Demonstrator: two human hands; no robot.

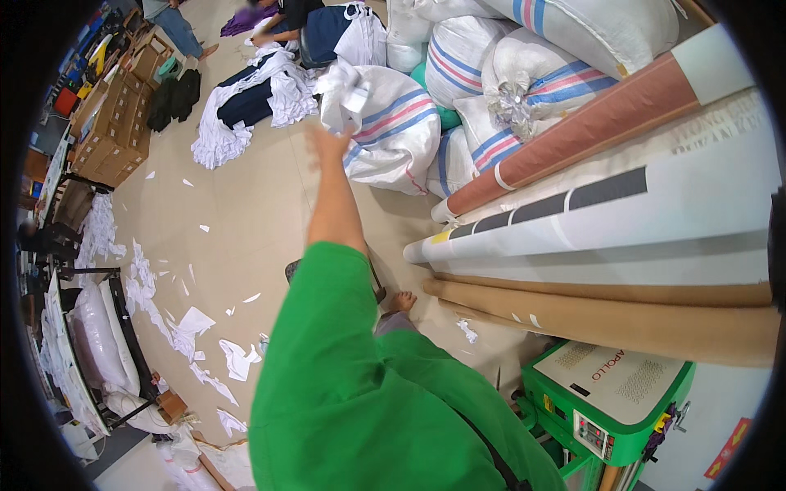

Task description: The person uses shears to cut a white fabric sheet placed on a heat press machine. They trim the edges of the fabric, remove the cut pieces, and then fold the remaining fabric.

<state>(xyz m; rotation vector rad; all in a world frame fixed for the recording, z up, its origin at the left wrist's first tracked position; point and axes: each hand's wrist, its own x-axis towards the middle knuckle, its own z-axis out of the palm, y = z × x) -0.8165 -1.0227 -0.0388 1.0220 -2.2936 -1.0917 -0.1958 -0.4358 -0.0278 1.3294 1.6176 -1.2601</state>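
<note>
My left hand (327,146) is stretched forward, blurred, its fingers apart, in front of a white woven sack (389,143) with blue and red stripes. A small bundle of white material (350,96) shows just above my fingers; whether it lies on the sack or is in the air I cannot tell. Piles of white and dark fabric (246,106) lie on the floor beyond. My right hand is out of sight.
Stacked sacks (454,69), long rolls (573,218) and a green machine (606,385) stand on the right. Cardboard boxes (115,131), racks and white scraps (237,360) are at left. Two people (172,24) are at the back, one bent over fabric.
</note>
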